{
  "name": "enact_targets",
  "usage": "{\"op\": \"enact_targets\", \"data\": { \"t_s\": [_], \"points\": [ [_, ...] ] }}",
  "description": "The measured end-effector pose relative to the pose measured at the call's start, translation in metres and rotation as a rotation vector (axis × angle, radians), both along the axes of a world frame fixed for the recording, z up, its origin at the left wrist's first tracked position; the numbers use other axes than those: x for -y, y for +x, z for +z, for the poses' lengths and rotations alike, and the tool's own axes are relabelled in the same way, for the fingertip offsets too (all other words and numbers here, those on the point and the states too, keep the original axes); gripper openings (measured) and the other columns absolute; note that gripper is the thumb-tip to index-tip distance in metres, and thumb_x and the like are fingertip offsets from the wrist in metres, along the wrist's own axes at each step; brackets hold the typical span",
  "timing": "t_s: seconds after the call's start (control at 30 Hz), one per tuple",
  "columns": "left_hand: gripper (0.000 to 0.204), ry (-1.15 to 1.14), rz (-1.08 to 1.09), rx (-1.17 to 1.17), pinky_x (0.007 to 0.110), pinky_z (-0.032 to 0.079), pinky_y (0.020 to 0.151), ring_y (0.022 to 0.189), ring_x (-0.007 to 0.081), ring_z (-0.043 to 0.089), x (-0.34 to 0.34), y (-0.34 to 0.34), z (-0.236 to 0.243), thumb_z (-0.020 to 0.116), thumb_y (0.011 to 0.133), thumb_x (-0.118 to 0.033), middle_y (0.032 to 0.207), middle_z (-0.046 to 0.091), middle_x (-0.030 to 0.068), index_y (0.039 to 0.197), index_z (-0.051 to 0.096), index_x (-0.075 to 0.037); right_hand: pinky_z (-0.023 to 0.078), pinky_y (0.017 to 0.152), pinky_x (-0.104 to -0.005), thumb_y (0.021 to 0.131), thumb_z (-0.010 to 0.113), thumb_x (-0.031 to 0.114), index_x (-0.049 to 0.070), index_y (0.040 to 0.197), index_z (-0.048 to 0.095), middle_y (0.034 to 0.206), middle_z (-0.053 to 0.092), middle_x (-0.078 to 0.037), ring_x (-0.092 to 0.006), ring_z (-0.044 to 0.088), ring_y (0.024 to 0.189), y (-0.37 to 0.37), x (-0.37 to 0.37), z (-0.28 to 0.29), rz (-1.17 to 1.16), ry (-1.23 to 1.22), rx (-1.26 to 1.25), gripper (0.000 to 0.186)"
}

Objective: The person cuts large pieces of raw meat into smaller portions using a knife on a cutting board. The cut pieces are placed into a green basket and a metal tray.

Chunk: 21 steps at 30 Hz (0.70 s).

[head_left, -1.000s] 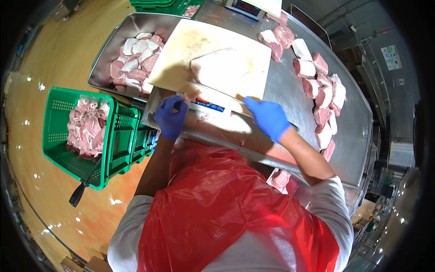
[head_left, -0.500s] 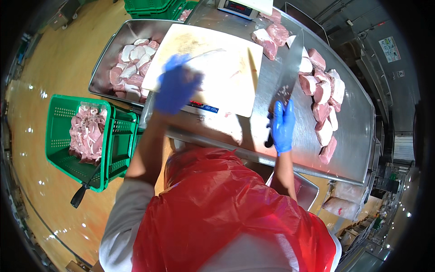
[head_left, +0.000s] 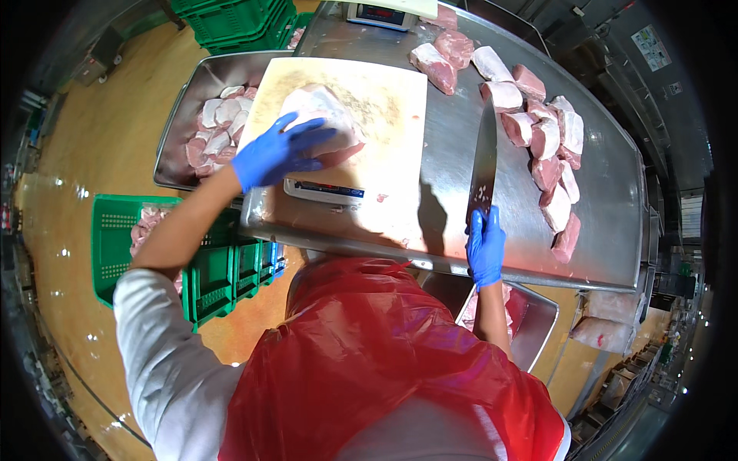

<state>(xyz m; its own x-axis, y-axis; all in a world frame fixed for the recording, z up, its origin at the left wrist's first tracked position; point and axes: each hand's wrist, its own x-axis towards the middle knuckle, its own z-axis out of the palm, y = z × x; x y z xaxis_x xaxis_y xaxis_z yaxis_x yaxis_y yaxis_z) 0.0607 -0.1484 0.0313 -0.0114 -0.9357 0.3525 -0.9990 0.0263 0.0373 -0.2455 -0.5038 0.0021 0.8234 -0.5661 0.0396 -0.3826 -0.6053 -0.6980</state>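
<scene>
A large piece of raw meat [head_left: 327, 115], pale fat upward, lies on the white cutting board [head_left: 392, 115]. My left hand [head_left: 280, 154], in a blue glove, has its fingers spread over the near left side of that piece. The board rests on a scale [head_left: 324, 190] whose front edge shows. My right hand [head_left: 486, 246], also gloved in blue, is wrapped round the handle of a long knife [head_left: 484, 157]. Its broad blade points away from me over the steel table, with small white scraps stuck near the handle.
Several meat chunks [head_left: 546, 138] lie along the right of the steel table [head_left: 607, 223]. At left stand a metal tub [head_left: 171, 154] of cut meat and a green crate [head_left: 108, 253] of trimmings. A second scale [head_left: 380, 15] sits at the back. Below the table edge is another metal bin [head_left: 538, 315].
My left hand, blurred before, has moved a little down and left and now spreads over the meat. The knife is still in my right hand, its blade now more upright in view.
</scene>
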Motion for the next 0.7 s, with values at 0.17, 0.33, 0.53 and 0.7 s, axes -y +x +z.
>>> {"op": "enact_targets", "data": {
  "t_s": [0.17,0.33,0.53,0.7],
  "points": [
    [0.028,-0.546,0.741,-0.532,0.043,0.054,0.094,0.116,0.0364,0.062,-0.014,-0.081,-0.058,0.074,0.083,-0.005,0.128,0.059,0.0186,0.110,0.069,-0.009,0.047,0.055,-0.0459,0.106,0.054,0.024,0.005,0.111,0.055,0.072,0.066,-0.019,-0.0368,0.066,0.061,0.017,-0.037,-0.006,0.162,-0.139,-0.088,0.019],
    [0.022,-0.795,0.998,-0.594,0.039,0.057,0.078,0.088,0.0319,0.069,0.036,-0.106,-0.075,0.074,0.083,-0.007,0.103,0.068,0.0140,0.104,0.068,-0.010,0.051,0.061,-0.0542,0.102,0.058,0.023,0.009,0.116,0.054,0.083,0.069,-0.025,-0.0476,0.066,0.074,0.102,-0.098,0.024,0.550,-0.321,-0.031,0.020],
    [0.012,-0.812,1.052,-0.489,0.043,0.055,0.069,0.076,0.0321,0.067,0.040,-0.101,-0.095,0.073,0.082,-0.009,0.088,0.067,0.0106,0.091,0.065,-0.010,0.054,0.066,-0.0529,0.102,0.050,0.021,0.009,0.118,0.051,0.087,0.072,-0.020,-0.0416,0.070,0.078,0.182,-0.158,0.054,0.897,-0.468,-0.051,0.020],
    [0.016,-0.925,0.990,-0.416,0.043,0.055,0.068,0.075,0.0302,0.067,0.036,-0.104,-0.109,0.075,0.077,-0.005,0.085,0.067,0.0073,0.084,0.062,-0.011,0.055,0.068,-0.0509,0.099,0.051,0.018,0.013,0.126,0.051,0.098,0.073,-0.018,-0.0409,0.071,0.081,0.190,-0.149,0.058,1.005,-0.613,-0.243,0.028]
  ]
}}
